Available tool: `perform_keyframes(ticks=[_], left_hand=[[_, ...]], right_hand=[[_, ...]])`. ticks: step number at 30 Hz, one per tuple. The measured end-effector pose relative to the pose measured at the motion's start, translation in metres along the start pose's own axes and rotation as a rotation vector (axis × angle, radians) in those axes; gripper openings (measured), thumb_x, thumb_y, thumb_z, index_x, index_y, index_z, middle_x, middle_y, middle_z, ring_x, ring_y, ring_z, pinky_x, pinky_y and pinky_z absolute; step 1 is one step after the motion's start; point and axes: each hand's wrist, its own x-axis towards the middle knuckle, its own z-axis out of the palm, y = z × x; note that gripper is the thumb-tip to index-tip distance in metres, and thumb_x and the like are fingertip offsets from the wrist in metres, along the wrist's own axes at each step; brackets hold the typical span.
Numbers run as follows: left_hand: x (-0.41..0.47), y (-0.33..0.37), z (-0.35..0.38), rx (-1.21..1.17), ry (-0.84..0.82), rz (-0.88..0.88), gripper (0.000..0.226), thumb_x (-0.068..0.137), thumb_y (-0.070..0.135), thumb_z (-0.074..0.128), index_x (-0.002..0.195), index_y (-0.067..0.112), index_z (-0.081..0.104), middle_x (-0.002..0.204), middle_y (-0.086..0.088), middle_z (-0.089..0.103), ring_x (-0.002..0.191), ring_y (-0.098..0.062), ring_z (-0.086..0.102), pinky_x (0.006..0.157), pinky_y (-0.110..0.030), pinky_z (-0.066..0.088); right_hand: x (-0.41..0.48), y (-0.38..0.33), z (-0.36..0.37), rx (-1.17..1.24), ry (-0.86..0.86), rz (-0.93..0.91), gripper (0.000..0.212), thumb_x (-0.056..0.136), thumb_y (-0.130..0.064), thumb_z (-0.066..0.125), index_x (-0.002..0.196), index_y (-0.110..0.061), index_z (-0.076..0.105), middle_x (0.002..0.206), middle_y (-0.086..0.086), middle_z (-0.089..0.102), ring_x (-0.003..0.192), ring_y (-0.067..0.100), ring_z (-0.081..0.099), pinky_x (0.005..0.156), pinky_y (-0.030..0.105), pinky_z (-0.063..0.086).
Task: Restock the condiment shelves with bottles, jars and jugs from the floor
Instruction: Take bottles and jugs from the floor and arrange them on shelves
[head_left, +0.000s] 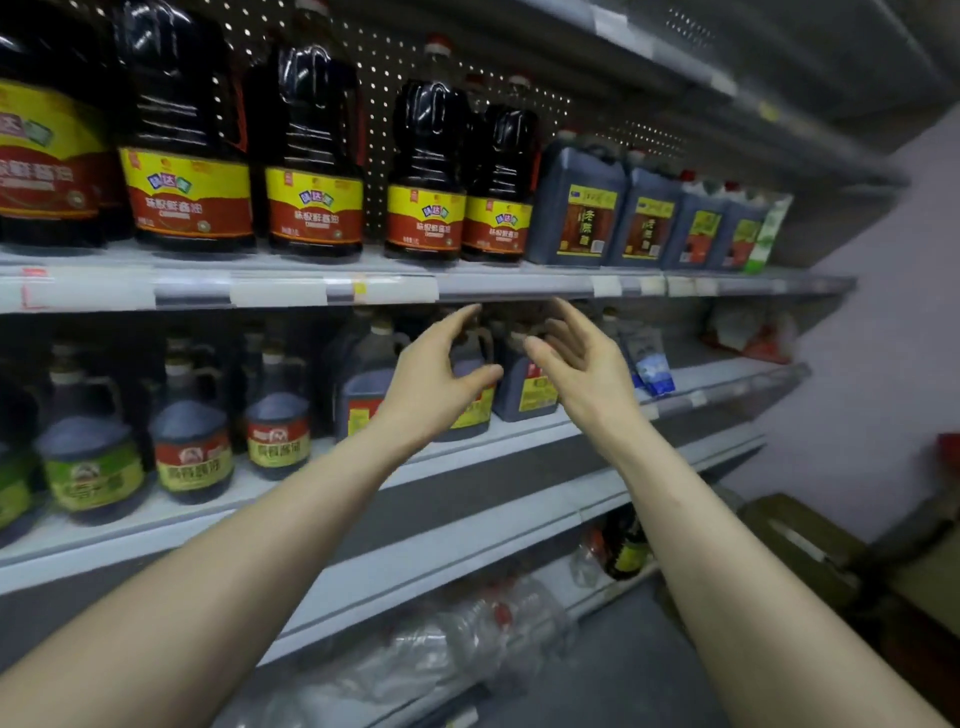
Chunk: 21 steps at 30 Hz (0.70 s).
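Shelving fills our view: along the upper shelf (519, 286) we count five large soy sauce bottles (314, 156) in front, then four blue vinegar jugs (576, 208). Our left hand (436, 384) and right hand (582, 364) hover before the middle shelf's (519, 428) dark jugs (524, 384), fingers (465, 318) spread wide, holding nothing.

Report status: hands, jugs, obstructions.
Both open and empty: left hand, right hand, extended toward middle shelf. Dark jug stands between them, ungripped. Upper shelf edge just above the hands.
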Motion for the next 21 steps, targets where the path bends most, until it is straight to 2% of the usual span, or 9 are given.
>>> perform_keyframes(ticks=[5, 8, 11, 14, 17, 21], left_hand=[[-0.051, -0.017, 0.031, -0.042, -0.14, -0.049, 0.071, 0.084, 0.027, 0.077, 0.147, 0.019, 0.044, 0.143, 0.001, 0.054, 0.13, -0.012, 0.051, 0.106, -0.038, 0.046], [-0.086, -0.036, 0.048, -0.1, -0.244, -0.135, 0.074, 0.084, 0.026, 0.078, 0.148, 0.02, 0.041, 0.139, 0.002, 0.056, 0.127, -0.011, 0.052, 0.105, -0.038, 0.047], [-0.115, -0.06, 0.064, -0.129, -0.354, -0.21, 0.078, 0.082, 0.027, 0.079, 0.149, 0.021, 0.039, 0.139, 0.002, 0.056, 0.126, -0.009, 0.052, 0.105, -0.034, 0.046], [-0.142, -0.082, 0.081, -0.163, -0.458, -0.275, 0.079, 0.082, 0.023, 0.08, 0.149, 0.019, 0.039, 0.137, 0.0, 0.056, 0.125, -0.01, 0.053, 0.104, -0.031, 0.047], [-0.166, -0.102, 0.099, -0.204, -0.561, -0.346, 0.08, 0.08, 0.016, 0.081, 0.148, 0.015, 0.039, 0.136, -0.005, 0.057, 0.124, -0.012, 0.055, 0.105, -0.031, 0.047], [-0.194, -0.129, 0.12, -0.229, -0.69, -0.388, 0.081, 0.079, 0.01, 0.081, 0.149, 0.01, 0.038, 0.137, -0.007, 0.057, 0.124, -0.016, 0.056, 0.107, -0.032, 0.045]], right_hand=[[-0.053, 0.033, -0.009, -0.037, 0.016, 0.086, 0.066, 0.094, -0.033, 0.069, 0.152, -0.026, 0.04, 0.148, -0.004, 0.051, 0.132, 0.004, 0.05, 0.105, 0.025, 0.045], [-0.092, 0.06, -0.005, -0.039, 0.026, 0.166, 0.065, 0.094, -0.033, 0.069, 0.152, -0.028, 0.041, 0.148, -0.005, 0.052, 0.125, -0.003, 0.052, 0.102, 0.023, 0.045], [-0.13, 0.091, 0.001, -0.067, 0.029, 0.255, 0.063, 0.095, -0.032, 0.068, 0.152, -0.029, 0.04, 0.148, -0.006, 0.05, 0.12, -0.008, 0.05, 0.094, 0.01, 0.044], [-0.166, 0.122, 0.008, -0.088, 0.014, 0.338, 0.062, 0.096, -0.028, 0.068, 0.152, -0.028, 0.04, 0.146, -0.004, 0.051, 0.126, 0.001, 0.051, 0.087, 0.003, 0.044], [-0.199, 0.148, 0.013, -0.092, 0.025, 0.415, 0.062, 0.095, -0.023, 0.068, 0.151, -0.025, 0.041, 0.143, -0.005, 0.052, 0.125, 0.003, 0.052, 0.088, 0.003, 0.044], [-0.239, 0.178, 0.023, -0.084, 0.027, 0.515, 0.062, 0.095, -0.025, 0.068, 0.151, -0.028, 0.041, 0.143, -0.007, 0.051, 0.126, 0.004, 0.052, 0.086, 0.002, 0.043]])
